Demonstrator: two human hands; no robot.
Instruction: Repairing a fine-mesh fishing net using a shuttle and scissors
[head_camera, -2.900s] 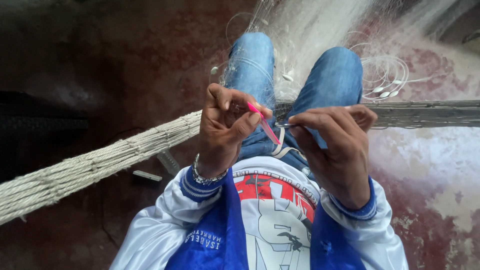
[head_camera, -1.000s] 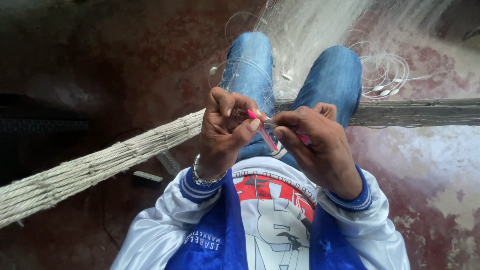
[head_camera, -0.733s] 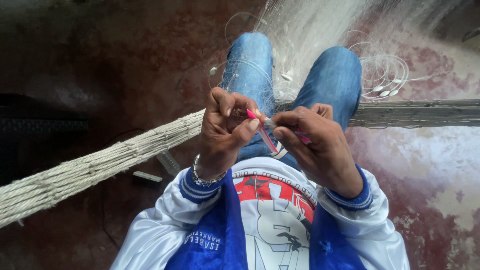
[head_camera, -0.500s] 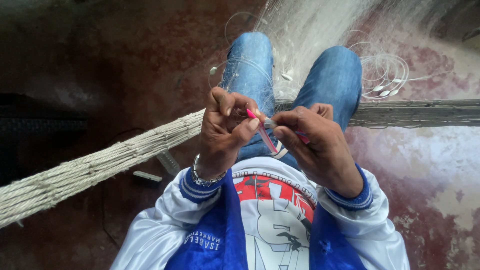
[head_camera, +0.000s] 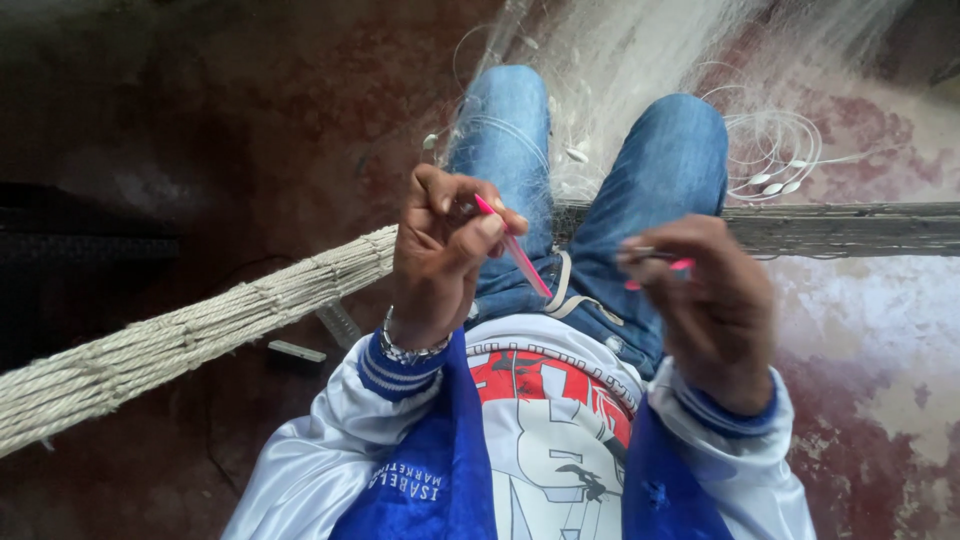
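Red-stained floor (head_camera: 880, 330) lay under you w/ the bundled rope (head_camera: 200, 335) across your lap; your left hand (head_camera: 445, 255) stayed pinched on the pink needle (head_camera: 512, 252), while your right hand (head_camera: 705, 300) had pulled away rightward, fingers closed on a pink bit (head_camera: 680, 266), drawing twine through.

The right hand (head_camera: 705, 300) is blurred and covers most of a small pink piece (head_camera: 680, 266). The rope bundle (head_camera: 190, 335) runs off the left edge, partly hidden behind the left hand (head_camera: 440, 255).
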